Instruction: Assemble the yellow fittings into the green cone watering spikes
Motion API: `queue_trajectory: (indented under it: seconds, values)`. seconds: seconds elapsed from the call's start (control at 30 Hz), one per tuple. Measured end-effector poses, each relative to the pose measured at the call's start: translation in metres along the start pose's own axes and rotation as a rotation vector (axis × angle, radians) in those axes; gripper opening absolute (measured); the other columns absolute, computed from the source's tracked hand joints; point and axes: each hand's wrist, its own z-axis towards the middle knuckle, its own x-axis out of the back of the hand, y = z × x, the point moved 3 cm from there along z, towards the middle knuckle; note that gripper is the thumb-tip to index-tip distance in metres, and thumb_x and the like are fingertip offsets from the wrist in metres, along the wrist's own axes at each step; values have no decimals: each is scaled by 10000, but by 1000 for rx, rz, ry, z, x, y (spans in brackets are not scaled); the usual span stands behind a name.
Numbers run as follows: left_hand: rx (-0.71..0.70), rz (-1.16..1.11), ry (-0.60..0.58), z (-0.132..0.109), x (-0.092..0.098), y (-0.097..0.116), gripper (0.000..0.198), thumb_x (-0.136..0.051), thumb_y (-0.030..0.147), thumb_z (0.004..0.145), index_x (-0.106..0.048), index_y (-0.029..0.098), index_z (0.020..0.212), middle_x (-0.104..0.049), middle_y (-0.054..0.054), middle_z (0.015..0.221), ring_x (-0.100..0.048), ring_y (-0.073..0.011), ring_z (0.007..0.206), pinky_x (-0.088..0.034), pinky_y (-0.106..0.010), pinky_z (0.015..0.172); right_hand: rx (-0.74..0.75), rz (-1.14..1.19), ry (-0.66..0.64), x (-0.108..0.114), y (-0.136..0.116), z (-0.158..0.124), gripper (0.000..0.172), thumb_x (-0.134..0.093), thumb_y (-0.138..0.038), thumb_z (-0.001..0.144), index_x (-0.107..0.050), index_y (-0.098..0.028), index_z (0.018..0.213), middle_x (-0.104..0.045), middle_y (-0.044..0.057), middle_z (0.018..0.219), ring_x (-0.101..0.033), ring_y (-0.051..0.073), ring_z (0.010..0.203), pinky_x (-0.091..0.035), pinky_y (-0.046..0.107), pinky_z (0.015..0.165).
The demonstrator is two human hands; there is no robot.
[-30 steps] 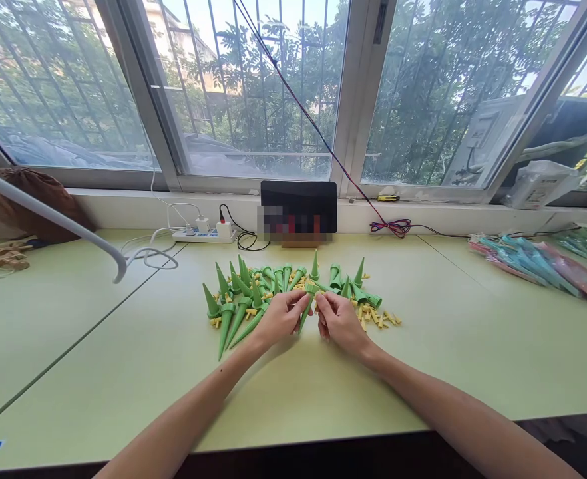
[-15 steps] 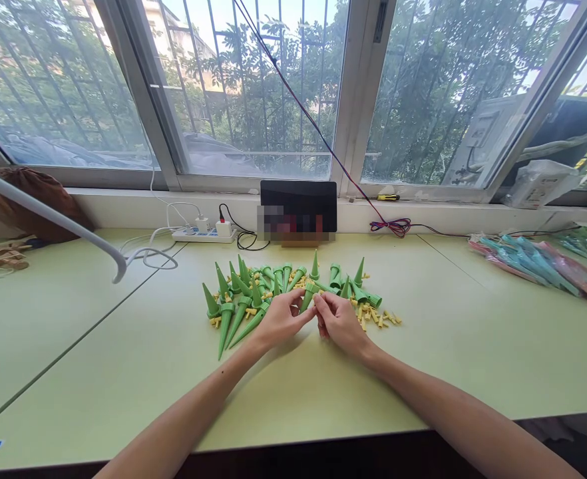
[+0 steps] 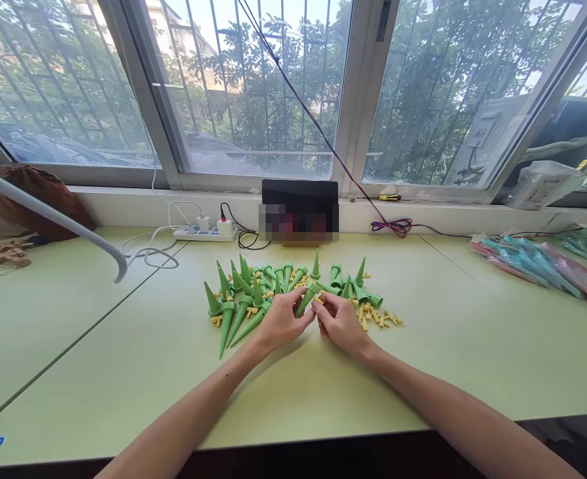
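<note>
Between the thumb and fingers of my left hand (image 3: pixel 286 318) is a green plastic watering spike (image 3: pixel 305 301), tilted with its wide collar up and to the right. My right hand (image 3: pixel 341 321) pinches a small yellow plastic valve (image 3: pixel 318 299) close beside the spike's collar; whether the two touch I cannot tell. Behind and left of my hands lie many more green spikes (image 3: pixel 227 326), some standing on their collars, others on their sides. Loose yellow valves (image 3: pixel 373 318) are scattered to the right of my right hand, near several hollow green pieces (image 3: pixel 373 299).
A dark screen (image 3: pixel 299 193) on a stand is at the back by the window. Left of it is a white power strip (image 3: pixel 206 233) with cables. A white curved arm (image 3: pixel 74 229) reaches in from the left. Bagged coloured parts (image 3: pixel 538 266) lie at the right on the pale table (image 3: pixel 293 399).
The green spike in my left hand has tilted further, its collar leaning more to the right. The yellow valve shows more clearly at my right fingertips. The view has shifted slightly.
</note>
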Motion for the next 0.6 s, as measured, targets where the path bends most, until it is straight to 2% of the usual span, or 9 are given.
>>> queue_trajectory:
  seconds: [0.43,0.6]
  values:
    - [-39,-22,-18,-1,-1,-2,219,-534,292,836,-417,198,677,-330,74,544,-276,-91,509,-209,-245,521,19,-16,11,1,-1,1,352,-548,-432,919,-474,-219,648,-510,-36,504,-479,128,427,-387,262,481]
    - [-49,-21,-22,-1,0,-2,236,-539,276,828,-392,199,659,-326,75,532,-267,-89,509,-205,-249,516,53,-114,35,2,-1,1,350,-544,-405,916,-465,-217,631,-494,-25,525,-462,135,478,-354,263,490]
